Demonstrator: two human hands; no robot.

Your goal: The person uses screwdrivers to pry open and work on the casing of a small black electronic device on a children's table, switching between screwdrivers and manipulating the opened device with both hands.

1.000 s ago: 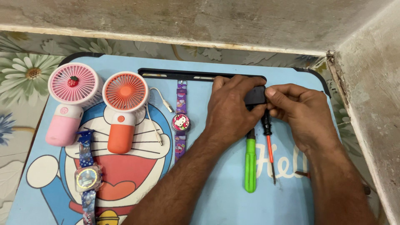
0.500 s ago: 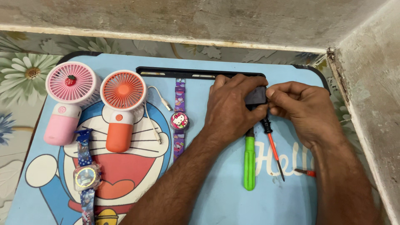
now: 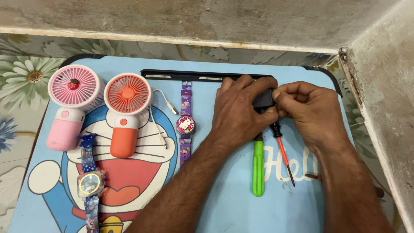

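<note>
Both hands meet near the bench's (image 3: 241, 215) far edge: left hand (image 3: 241, 114) and right hand (image 3: 308, 112) pinch one small black part (image 3: 264, 100) between them.

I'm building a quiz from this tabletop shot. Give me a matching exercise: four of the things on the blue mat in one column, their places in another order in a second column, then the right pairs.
Things:
1. pink fan
2. orange fan
3. purple watch
4. green screwdriver

Places:
A. just below the left hand
B. between the white cable and the left forearm
C. farthest left on the blue mat
D. between the pink fan and the white cable

Pairs: 1-C, 2-D, 3-B, 4-A
</note>
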